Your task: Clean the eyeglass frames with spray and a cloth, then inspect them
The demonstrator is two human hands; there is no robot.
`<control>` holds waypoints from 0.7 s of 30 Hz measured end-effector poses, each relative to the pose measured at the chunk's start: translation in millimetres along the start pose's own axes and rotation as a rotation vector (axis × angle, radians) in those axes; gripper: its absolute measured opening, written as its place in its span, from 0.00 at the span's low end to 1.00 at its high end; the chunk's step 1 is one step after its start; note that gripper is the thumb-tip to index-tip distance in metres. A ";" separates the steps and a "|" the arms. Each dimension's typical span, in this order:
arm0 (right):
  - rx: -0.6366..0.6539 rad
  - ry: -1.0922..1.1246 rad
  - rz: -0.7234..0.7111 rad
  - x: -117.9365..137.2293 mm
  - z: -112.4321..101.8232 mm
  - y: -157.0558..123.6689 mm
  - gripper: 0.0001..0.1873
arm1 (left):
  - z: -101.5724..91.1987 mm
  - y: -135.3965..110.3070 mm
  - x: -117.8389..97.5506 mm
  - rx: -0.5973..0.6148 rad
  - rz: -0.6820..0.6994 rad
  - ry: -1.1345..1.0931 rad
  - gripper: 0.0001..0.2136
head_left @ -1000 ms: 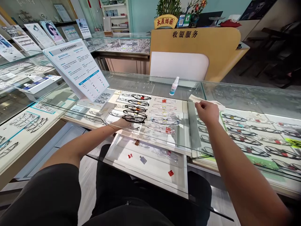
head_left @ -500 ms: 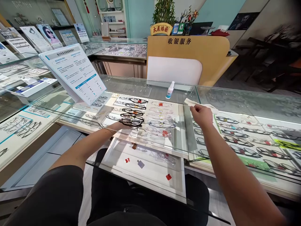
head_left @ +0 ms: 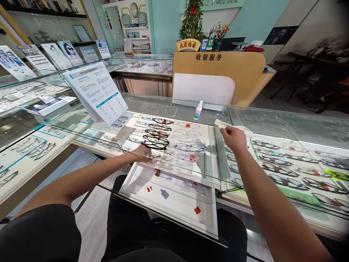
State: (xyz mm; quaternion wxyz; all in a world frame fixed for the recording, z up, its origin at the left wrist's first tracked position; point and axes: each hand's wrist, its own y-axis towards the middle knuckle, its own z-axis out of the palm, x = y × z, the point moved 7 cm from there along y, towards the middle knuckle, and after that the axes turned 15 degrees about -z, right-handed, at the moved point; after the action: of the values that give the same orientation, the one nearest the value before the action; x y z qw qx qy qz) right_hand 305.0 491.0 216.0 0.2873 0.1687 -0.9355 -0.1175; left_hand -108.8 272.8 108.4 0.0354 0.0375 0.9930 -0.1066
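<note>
My left hand (head_left: 144, 153) reaches under the glass top of the display case, its fingers closed at the near edge of a pair of black eyeglasses (head_left: 155, 145); the frame partly hides the fingertips. Behind it, several more dark eyeglasses (head_left: 159, 127) lie in a column. A column of clear and pale eyeglasses (head_left: 188, 147) lies to the right, some with red tags. My right hand (head_left: 233, 138) is a closed fist on the glass top, gripping a pale cloth (head_left: 220, 123) that sticks out on both sides.
A pulled-out white drawer (head_left: 180, 209) below holds red tags, a grey tag and bagged items. A spray bottle (head_left: 198, 110) stands on the glass. A leaning sign (head_left: 95, 91) is at left. More eyeglasses (head_left: 278, 169) fill the case at right. A wooden counter (head_left: 245, 72) stands behind.
My left hand has drawn back toward me and shows more beside the front black eyeglasses, which now lie apart from the pair behind. The view has tilted up slightly; my right hand stays put.
</note>
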 end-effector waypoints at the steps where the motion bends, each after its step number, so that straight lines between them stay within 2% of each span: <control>1: 0.002 -0.004 0.002 0.2 -0.1 0.0 0.18 | -3.9 -12.3 -5.0 0.029 -0.010 -0.006 0.04; 7: 0.014 -0.028 -0.002 -1.7 2.1 -0.1 0.19 | -39.8 -99.1 -51.9 0.227 0.051 -0.074 0.04; 12: 0.038 -0.044 -0.009 -3.3 4.7 0.3 0.20 | -103.3 -157.0 -78.4 0.246 0.108 -0.119 0.07; 14: 0.039 -0.050 -0.015 -3.1 5.1 0.8 0.20 | -133.9 -166.3 -74.9 0.177 0.089 -0.094 0.06; 17: 0.033 -0.057 -0.018 -2.9 5.1 1.1 0.19 | -174.5 -163.8 -53.4 0.035 0.032 -0.001 0.07; 19: 0.026 -0.051 -0.020 -2.8 4.9 1.1 0.19 | -191.9 -152.9 -33.0 -0.027 0.012 0.049 0.10; 21: 0.022 -0.041 -0.027 -2.5 4.7 1.2 0.18 | -200.9 -135.9 -8.3 -0.075 -0.025 0.086 0.12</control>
State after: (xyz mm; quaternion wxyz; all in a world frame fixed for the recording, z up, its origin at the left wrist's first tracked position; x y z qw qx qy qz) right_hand 303.9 493.6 211.3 0.2647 0.1822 -0.9400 -0.1146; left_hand -124.2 182.9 333.2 -0.0073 0.0284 0.9972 -0.0682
